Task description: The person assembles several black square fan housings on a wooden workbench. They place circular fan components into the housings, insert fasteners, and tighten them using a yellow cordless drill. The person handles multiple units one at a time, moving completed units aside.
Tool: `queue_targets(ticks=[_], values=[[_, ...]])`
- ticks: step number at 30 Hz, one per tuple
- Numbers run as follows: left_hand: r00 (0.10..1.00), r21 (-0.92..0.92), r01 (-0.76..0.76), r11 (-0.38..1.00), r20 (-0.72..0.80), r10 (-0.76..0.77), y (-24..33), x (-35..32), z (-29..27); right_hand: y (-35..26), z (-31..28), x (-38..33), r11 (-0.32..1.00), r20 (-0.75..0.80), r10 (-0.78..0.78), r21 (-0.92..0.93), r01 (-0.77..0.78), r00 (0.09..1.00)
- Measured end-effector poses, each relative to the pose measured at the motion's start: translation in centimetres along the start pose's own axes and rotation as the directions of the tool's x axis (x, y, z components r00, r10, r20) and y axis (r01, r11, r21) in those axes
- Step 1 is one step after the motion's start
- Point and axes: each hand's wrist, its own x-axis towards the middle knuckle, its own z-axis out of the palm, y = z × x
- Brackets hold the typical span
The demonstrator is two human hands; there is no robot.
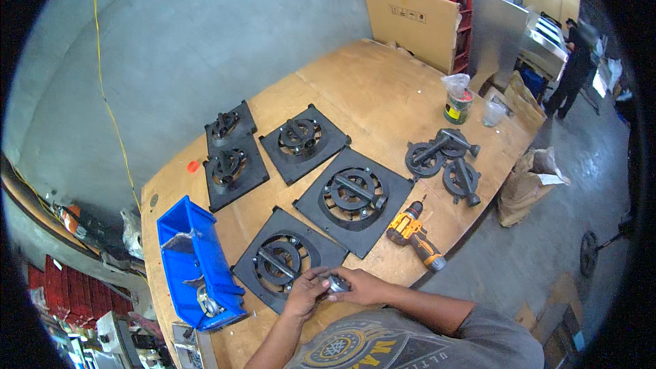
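Observation:
Close to my body at the table's front edge, my right hand [363, 286] is closed round a small round grey metal piece [337, 284]. Its exact kind I cannot make out. My left hand [307, 292] is closed too, its fingers pinched against the left side of the same piece. Just beyond the hands lies a black square plate [318, 244] with a round gas burner [279, 262] set in its opening. A larger black plate [389, 179] with a burner [352, 190] lies behind it. Several similar plates are further back on the left.
A yellow and black cordless drill [415, 234] lies right of the plates. Loose black burners [461, 179] sit near the right edge, with a can [458, 106] behind them. A blue bin [195, 266] stands at left on the wooden table [355, 82]. Another person [577, 68] stands far right.

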Motion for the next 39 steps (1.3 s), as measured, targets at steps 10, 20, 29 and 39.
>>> queue_targets(ticks=[10,20,29,39], values=[[0.991,-0.205,-0.050,0.977,0.109,0.074,0.9,3.6,4.1,5.7,-5.2,-0.7,0.974,-0.214,-0.025,0.216,0.073,0.976],[0.932,0.452,-0.011,0.892,-0.318,0.173,4.1,9.8,1.6,6.2,-12.2,0.9,0.876,-0.738,0.040,-0.299,-0.379,0.674],[0.835,0.968,-0.060,0.244,-0.085,0.543,10.2,21.7,-1.0,8.5,-13.2,3.9,0.894,-0.850,0.066,-0.182,-0.409,0.522],[0.738,0.980,0.000,-0.199,0.134,0.661,15.9,35.8,-3.6,8.4,-14.0,5.5,0.817,-0.690,0.221,-0.256,-0.517,0.689]])
